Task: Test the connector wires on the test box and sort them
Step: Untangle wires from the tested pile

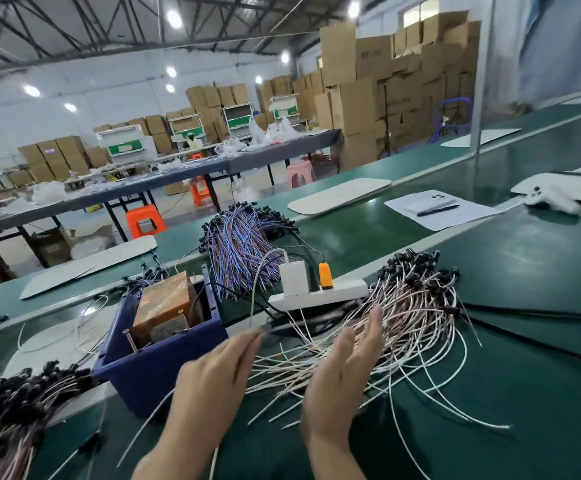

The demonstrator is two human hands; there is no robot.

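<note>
the right hand (346,362) is hovering over the near edge of the pink wires (410,327). its fingers are lying straight and close together, the palm is facing left, and it is holding nothing. the left hand (218,370) is hanging just beside it, in front of the blue bin (154,372), with its fingers stretched out side by side. its fingertips are blurring into a dark streak, so i cannot tell whether they are pinching a wire.

the pink wires are lying in a loose fan on the green table (524,393). their black plugs are bunching at the far right, and their bare ends are pointing toward the person. the test box (164,306), orange-brown, is sitting inside the blue bin, left of both hands.

a white strip (330,294) is lying between the bin and the pink wires, carrying a white charger (294,277) and an orange plug (326,275). blue wires (244,244) are lying in a heap behind the strip. dark wires (8,410) are lying in another heap at the near left of the bin.

farther along the table a paper (465,214) is lying with a phone (431,202) and a pen (438,210) on it. cartons (368,98) are standing stacked in the background, and an orange stool (145,221) is standing on the floor.
</note>
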